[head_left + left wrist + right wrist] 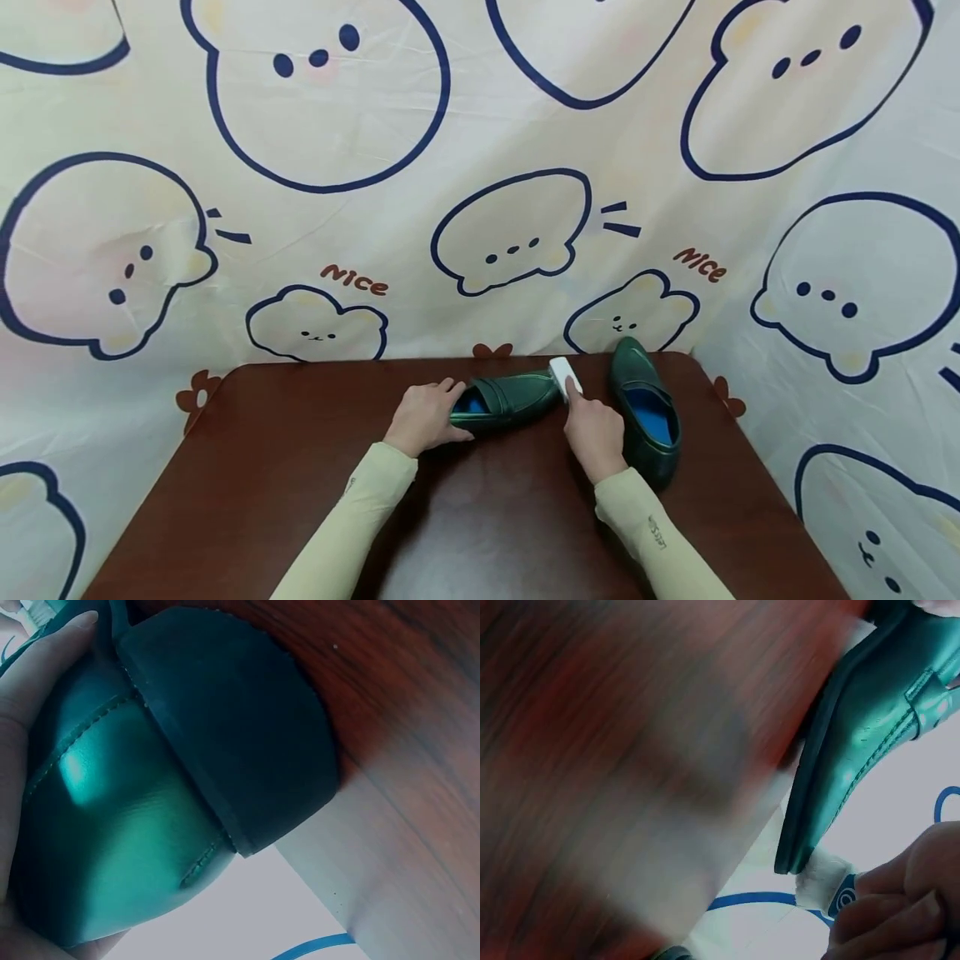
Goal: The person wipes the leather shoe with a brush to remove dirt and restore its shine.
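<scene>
At 12 o'clock on the tabletop (300,467), near the far edge: green loafer (517,396), toe toward 3 o'clock. Left hand (426,417) has its fingers gripping the heel end. Heel underside shows in the left wrist view, so the shoe looks tilted or lifted; can't tell if any sole touches down. Right hand (594,433) grips a small white brush (565,379), index finger laid along it; fuzzy face meets the toe tip in the right wrist view. Second green loafer (647,408) sits at 1 o'clock, toe toward 11, unheld.

My read: toe-brushing step. Next stroke calls for a firm heel hold, brush face flat to the leather, light pressure round the toe; too hard and the shoe could swing.
</scene>
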`<state>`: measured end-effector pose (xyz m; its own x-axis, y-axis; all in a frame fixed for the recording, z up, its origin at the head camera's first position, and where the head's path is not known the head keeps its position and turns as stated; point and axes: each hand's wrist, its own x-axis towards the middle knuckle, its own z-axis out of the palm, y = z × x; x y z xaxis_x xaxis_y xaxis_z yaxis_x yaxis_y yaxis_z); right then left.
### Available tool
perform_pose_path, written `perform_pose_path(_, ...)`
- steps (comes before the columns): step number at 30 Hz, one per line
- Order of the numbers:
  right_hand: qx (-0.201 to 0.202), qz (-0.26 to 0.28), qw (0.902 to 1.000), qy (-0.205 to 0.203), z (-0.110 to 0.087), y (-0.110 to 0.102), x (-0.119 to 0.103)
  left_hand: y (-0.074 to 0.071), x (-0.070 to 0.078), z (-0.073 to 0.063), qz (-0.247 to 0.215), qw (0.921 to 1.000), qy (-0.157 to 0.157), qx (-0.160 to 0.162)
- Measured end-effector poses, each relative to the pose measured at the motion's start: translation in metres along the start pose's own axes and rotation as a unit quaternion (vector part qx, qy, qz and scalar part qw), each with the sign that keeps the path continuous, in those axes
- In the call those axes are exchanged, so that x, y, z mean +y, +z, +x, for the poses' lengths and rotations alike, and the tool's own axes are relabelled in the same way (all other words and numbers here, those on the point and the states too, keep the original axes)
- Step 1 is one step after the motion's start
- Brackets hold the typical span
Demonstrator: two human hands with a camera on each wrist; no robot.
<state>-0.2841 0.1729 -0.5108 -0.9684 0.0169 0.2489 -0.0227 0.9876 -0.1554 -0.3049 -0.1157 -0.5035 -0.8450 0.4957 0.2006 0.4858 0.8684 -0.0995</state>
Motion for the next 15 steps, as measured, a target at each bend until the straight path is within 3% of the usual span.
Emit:
perform_pose_path(3,0.002,0.031,0.9995,0.006,-0.002,-0.003,0.000,0.000,0.001,0.002,-0.005,1.0000,0.007,0.000)
perform_pose_path(5,-0.024,0.098,0.9949,0.004,-0.003,-0.007,-0.004,-0.001,0.002,0.002,-0.010,0.9999,0.005,-0.006)
perform_pose_path(8,-0.085,0.211,0.9736,-0.010,-0.004,-0.012,-0.016,-0.002,0.001,0.002,-0.005,0.9998,-0.004,-0.017)
perform_pose_path(10,-0.121,0.254,0.9595,-0.019,-0.005,-0.015,-0.024,-0.002,0.001,0.002,-0.001,0.9998,-0.008,-0.020)
perform_pose_path(12,-0.130,0.251,0.9588,-0.027,-0.005,-0.016,-0.030,-0.002,0.001,0.003,-0.005,0.9998,-0.006,-0.020)
perform_pose_path(15,-0.124,0.224,0.9663,-0.025,-0.004,-0.015,-0.035,-0.003,-0.001,0.002,-0.012,0.9997,-0.004,-0.020)
